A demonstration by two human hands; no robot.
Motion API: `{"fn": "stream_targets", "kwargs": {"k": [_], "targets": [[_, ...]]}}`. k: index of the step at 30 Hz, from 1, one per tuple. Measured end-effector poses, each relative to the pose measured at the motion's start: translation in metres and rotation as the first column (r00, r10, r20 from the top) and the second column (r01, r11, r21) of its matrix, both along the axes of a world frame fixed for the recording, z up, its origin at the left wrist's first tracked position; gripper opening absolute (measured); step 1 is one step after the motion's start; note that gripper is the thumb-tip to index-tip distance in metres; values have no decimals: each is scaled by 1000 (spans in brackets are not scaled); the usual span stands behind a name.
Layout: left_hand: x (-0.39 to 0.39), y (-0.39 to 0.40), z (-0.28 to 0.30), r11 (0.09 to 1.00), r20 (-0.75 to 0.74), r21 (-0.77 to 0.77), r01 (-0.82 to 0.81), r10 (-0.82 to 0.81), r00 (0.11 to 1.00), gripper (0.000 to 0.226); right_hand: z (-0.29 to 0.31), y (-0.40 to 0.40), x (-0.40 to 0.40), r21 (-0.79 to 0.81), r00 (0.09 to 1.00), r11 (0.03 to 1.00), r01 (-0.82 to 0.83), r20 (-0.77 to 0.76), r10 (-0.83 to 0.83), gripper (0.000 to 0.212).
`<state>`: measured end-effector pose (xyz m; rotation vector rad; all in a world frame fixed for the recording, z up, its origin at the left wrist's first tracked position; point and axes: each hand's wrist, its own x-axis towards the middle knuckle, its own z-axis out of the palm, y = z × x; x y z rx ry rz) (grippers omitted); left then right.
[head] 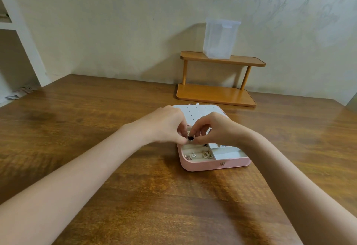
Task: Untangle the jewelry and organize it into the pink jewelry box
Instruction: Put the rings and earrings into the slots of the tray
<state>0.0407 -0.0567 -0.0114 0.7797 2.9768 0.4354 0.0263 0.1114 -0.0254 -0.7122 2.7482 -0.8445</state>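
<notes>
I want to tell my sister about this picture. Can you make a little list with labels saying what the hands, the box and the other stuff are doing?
hands: left hand and right hand pinch a small dark jewel piece together
box: open pink jewelry box, gold trinkets in front slots
table: brown wooden table
behind: orange wooden two-tier shelf with a clear plastic container on top

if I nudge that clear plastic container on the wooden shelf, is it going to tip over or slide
The clear plastic container looks empty and thin-walled, so it is probably light and would slide easily. It is taller than wide and stands near the edge of the top tier of the wooden shelf, so a push high up might tip it off.
</notes>
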Motion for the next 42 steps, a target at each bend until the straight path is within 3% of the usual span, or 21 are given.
{"fn": "stream_targets", "kwargs": {"k": [8, 13, 23, 28, 35, 39, 42], "targets": [[2, 7, -7, 989, -67, -147, -7, -3, 998, 21, -6, -5, 3, 77, 997, 997, -14, -75, 20, 13], [6, 10, -12, 966, -140, -258, -15, -22, 990, 22, -5, -3, 2, 28, 997, 1000, 9, -71, -7, 10], [10, 11, -15, 944, -218, -326, -46, -28, 976, 22, -3, -4, 3, 122, 996, 992, -10, -88, 21, 7], [8, 11, -18, 957, -209, -285, -52, -9, 978, 21, -4, -4, 2, 137, 993, 991, -13, -113, 29, 7], [6, -1, -13, 998, -121, -30, -59, 55, 991, 21, 13, 15, 2, 30, 973, 996, 88, -217, -80, 7], [8, 1, -13, 999, -141, 39, -2, 7, 990, 22, 11, 20, 4, 90, 987, 992, 84, -143, -71, 3], [9, 7, -19, 999, -93, 1, 34, -34, 995, 23, 3, 19, 6, 96, 995, 994, 58, -84, -50, 3]]}}
